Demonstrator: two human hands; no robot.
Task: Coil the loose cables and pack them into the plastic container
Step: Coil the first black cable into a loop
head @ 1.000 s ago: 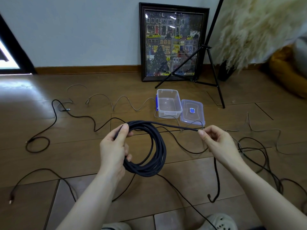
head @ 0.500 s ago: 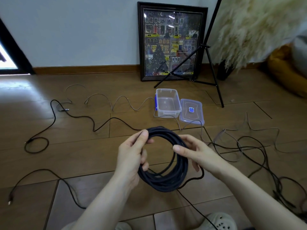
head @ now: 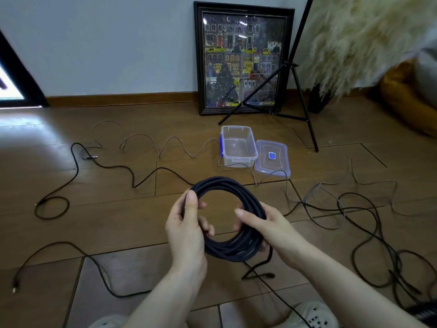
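Above the wooden floor (head: 118, 221), at mid-frame, a coiled black cable (head: 227, 185) is held up between both hands. Left hand (head: 186, 230) grips the coil's left side, thumb over the top strands and fingers curled through the opening. Right hand (head: 267, 226) grips the right side, thumb laid across the strands and fingers wrapped beneath. A short tail of the same cable (head: 259, 272) hangs from the bottom right of the coil; its end appears to rest on the floor, though the view there is too dim to be certain.

The plastic container (head: 238, 158) stands open on the floor directly beyond the coil, well apart from both hands and slightly to the right, its long axis running away from the person. Its lid (head: 272, 168) lies flat, touching the container's right side. The right hand is judged nearer to the container.

Judgement: winding is nearly complete; the tail remains to be tucked. The coil looks as wide as the container is narrow, so it may need squeezing along the long axis.

Other loose cables (head: 99, 162) remain spread across the floor.
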